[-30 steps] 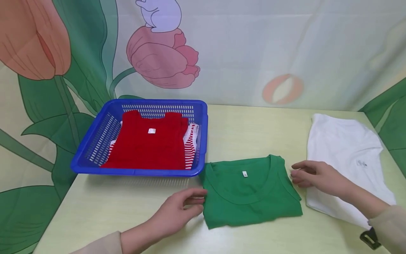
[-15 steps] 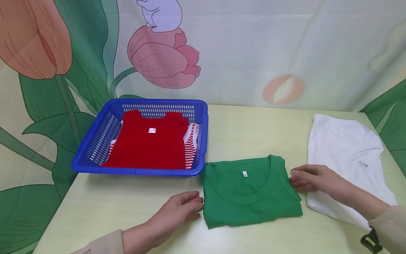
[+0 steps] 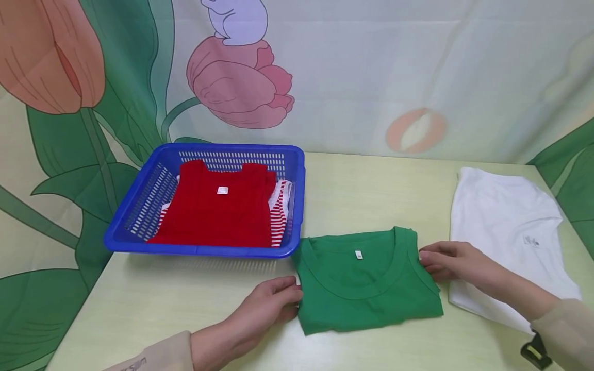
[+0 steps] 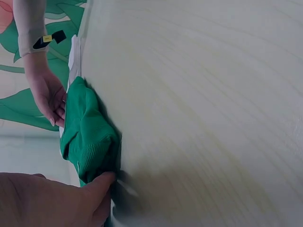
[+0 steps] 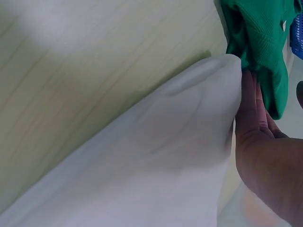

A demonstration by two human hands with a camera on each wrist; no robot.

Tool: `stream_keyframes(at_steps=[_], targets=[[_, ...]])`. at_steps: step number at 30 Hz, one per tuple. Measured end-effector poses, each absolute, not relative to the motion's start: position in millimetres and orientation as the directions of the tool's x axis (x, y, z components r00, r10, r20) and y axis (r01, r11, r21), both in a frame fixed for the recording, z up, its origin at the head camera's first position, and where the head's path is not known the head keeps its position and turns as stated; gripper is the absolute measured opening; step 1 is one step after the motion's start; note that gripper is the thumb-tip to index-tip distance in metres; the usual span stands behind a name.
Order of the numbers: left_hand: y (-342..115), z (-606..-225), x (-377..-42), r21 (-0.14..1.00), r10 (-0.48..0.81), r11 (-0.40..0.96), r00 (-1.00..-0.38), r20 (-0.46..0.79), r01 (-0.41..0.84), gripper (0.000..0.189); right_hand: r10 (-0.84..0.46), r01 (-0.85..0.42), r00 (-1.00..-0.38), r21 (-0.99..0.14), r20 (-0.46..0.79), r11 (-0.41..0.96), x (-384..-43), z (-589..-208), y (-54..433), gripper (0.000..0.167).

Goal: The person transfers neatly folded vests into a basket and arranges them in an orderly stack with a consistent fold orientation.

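Left grip [image 3: 264,307] and right grip [image 3: 459,263], both unclamped, touch opposite edges of the green shirt [image 3: 366,306] on the bench [image 3: 139,314]; its folding looks finished (lifting not yet evident), the red shirt [image 3: 218,216] already lies in the blue basket [image 3: 195,250], the white shirt [image 3: 501,216] outside.

A blue basket [image 3: 195,251] with slotted walls stands at the table's left rear. Inside, a red garment [image 3: 215,214] bearing a white label [image 3: 223,190] lies over red-and-white striped fabric [image 3: 278,226]. A folded white shirt [image 3: 496,216] with a small dark print lies at the right side. The pale table [image 3: 371,190] shows faint wood grain. Behind hangs a printed backdrop [image 3: 343,67]: an orange tulip [image 3: 55,56], green leaves, and a whitish animal figure [image 3: 238,23] atop a pink flower [image 3: 232,90].
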State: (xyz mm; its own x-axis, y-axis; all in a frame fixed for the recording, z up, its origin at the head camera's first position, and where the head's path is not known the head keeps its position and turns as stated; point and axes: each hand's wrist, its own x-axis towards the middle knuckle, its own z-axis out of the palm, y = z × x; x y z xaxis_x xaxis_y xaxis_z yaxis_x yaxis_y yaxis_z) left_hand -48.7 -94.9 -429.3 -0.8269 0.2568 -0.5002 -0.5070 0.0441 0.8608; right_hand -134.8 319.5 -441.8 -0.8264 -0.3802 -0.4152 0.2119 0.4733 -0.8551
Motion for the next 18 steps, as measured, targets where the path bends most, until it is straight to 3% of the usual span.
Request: stream_keyframes(at_steps=[6, 18], targets=[[-92, -430, -53, 0.829, 0.283, 0.034, -0.79, -0.544, -0.558, 0.061, -0.362, 0.186, -0.831, -0.824, -0.422, 0.535, -135, -441, 314, 0.06], [-81, -432, -55, 0.85, 0.348, 0.03, -0.792, -0.501, -0.525, 0.058, -0.345, 0.17, -0.832, -0.792, -0.434, 0.586, -138, -441, 304, 0.051]])
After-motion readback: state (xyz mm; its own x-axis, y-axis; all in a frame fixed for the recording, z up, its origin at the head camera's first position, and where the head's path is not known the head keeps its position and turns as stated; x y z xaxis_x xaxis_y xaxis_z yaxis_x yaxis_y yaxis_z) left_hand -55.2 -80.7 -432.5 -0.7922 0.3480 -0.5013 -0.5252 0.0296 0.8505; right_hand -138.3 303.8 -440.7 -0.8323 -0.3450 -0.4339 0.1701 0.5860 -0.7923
